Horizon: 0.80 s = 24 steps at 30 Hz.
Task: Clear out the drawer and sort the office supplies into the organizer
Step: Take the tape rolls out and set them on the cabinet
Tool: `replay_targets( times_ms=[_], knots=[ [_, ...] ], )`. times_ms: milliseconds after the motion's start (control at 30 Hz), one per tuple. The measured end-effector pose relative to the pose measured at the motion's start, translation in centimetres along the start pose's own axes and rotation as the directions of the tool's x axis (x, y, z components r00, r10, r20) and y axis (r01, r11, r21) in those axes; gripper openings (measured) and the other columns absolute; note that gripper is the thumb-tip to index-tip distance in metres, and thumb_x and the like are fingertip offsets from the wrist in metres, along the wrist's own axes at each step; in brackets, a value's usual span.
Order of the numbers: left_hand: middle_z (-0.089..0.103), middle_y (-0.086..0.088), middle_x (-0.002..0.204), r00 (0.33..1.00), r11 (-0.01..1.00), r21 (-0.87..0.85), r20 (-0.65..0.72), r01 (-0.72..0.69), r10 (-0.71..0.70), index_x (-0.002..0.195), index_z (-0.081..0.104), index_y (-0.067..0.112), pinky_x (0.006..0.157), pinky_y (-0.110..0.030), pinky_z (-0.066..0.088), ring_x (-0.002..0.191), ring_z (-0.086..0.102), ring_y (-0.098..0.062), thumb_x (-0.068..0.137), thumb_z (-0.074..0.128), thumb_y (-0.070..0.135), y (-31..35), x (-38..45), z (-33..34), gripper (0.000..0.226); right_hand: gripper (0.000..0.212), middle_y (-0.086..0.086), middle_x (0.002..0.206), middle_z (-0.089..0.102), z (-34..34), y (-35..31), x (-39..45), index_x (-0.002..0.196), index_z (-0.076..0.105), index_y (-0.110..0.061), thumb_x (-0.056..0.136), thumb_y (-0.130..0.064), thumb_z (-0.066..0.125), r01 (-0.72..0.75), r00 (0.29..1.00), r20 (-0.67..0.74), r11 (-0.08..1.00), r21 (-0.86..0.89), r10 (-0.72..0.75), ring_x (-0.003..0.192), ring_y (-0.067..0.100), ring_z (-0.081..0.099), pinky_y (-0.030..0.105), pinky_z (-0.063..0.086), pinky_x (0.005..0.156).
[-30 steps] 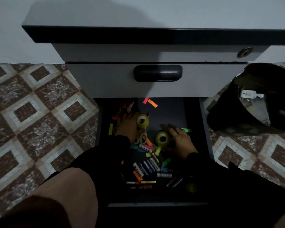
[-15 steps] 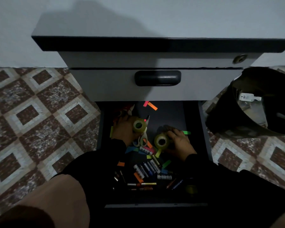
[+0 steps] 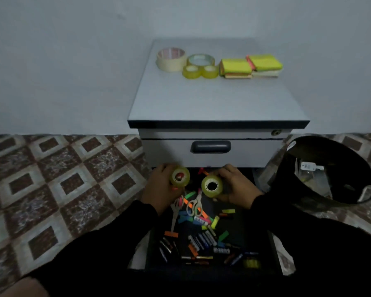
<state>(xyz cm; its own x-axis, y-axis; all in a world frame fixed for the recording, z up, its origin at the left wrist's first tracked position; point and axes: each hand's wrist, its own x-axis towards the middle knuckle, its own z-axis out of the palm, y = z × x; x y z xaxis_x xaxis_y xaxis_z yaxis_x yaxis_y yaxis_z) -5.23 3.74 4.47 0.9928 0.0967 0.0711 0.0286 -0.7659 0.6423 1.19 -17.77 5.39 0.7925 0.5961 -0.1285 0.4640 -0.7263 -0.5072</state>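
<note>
Tape roll (image 3: 179, 176) sits in the grip of the left hand (image 3: 161, 188), fingers wrapped around its rim, core facing the camera. A second tape roll (image 3: 212, 186) sits in the grip of the right hand (image 3: 234, 186), pinched the same way. Both rolls are raised above the back of the open drawer (image 3: 263, 256), side by side but apart, the left roll at 10 o'clock from the right one.

At 6 o'clock from the hands, the drawer floor carries two pairs of scissors (image 3: 194, 205), loose coloured paper tabs (image 3: 190, 195), a cluster of batteries (image 3: 201, 241) and several pens (image 3: 234, 258) near the front edge.

At 12 o'clock from the hands stands the closed upper drawer with its dark handle (image 3: 210, 146). Above it, the cabinet top (image 3: 212, 99) carries, along its far edge, a wide cream tape roll (image 3: 171, 59), a clear tape roll (image 3: 201, 59), two small yellow tape rolls (image 3: 200, 72) touching each other, and two stacks of sticky notes (image 3: 251, 66).

At 3 o'clock from the right hand, a black bin (image 3: 321, 189) stands tilted on the patterned tile floor (image 3: 58, 181), beside the cabinet.
</note>
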Motion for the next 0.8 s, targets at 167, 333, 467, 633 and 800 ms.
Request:
replay_targets(
  times_ms=[167,333,467,633,800],
  knots=[
    [0.052,-0.013,0.120,0.998,0.999,-0.014,-0.053,-0.033,0.032,0.123,0.056,0.006,0.093,-0.032,0.041,0.112,0.051,-0.027,0.071,0.077,0.022,2.9,0.1,-5.3,0.059,0.063,0.011,0.121,0.045,-5.2,-3.4,0.6,0.126,0.050,-0.010,0.070,-0.017,0.079,0.077,0.993,-0.089,0.997,0.005,-0.077,0.115,0.025,0.044,0.026,0.036,0.093],
    [0.056,-0.016,0.114,0.992,0.997,0.021,-0.104,-0.069,0.071,0.119,0.059,0.005,0.090,-0.035,0.044,0.106,0.055,-0.029,0.061,0.061,0.043,5.2,1.9,-9.5,0.069,0.062,0.009,0.116,0.048,-10.3,-6.5,2.3,0.123,0.052,-0.011,0.069,-0.018,0.080,0.162,0.972,-0.167,0.987,-0.016,-0.163,0.109,0.022,0.047,0.025,0.039,0.090],
    [0.058,-0.017,0.108,0.980,0.998,0.007,-0.188,-0.068,0.068,0.117,0.061,0.006,0.085,-0.042,0.050,0.100,0.058,-0.034,0.057,0.058,0.048,6.1,4.2,-11.8,0.074,0.059,0.009,0.116,0.049,-13.6,-8.1,4.7,0.122,0.053,-0.013,0.069,-0.016,0.081,0.164,0.960,-0.228,0.986,-0.005,-0.161,0.100,0.017,0.047,0.014,0.032,0.078],
    [0.056,-0.015,0.112,0.973,0.998,-0.050,-0.228,-0.041,0.029,0.120,0.059,0.008,0.089,-0.044,0.046,0.102,0.056,-0.033,0.045,0.050,0.059,6.2,7.2,-14.1,0.091,0.060,0.008,0.118,0.050,-15.5,-8.9,8.7,0.120,0.054,-0.013,0.068,-0.020,0.082,0.127,0.958,-0.260,0.992,0.020,-0.118,0.105,0.022,0.050,0.022,0.038,0.083],
    [0.056,-0.014,0.115,0.966,0.999,-0.041,-0.259,-0.014,0.003,0.122,0.058,0.009,0.090,-0.042,0.047,0.102,0.056,-0.031,0.042,0.049,0.061,4.8,9.5,-15.4,0.095,0.061,0.010,0.121,0.050,-16.2,-9.6,14.0,0.123,0.052,-0.011,0.070,-0.023,0.080,0.110,0.960,-0.255,0.994,-0.028,-0.114,0.109,0.023,0.049,0.028,0.036,0.091]
  ],
)
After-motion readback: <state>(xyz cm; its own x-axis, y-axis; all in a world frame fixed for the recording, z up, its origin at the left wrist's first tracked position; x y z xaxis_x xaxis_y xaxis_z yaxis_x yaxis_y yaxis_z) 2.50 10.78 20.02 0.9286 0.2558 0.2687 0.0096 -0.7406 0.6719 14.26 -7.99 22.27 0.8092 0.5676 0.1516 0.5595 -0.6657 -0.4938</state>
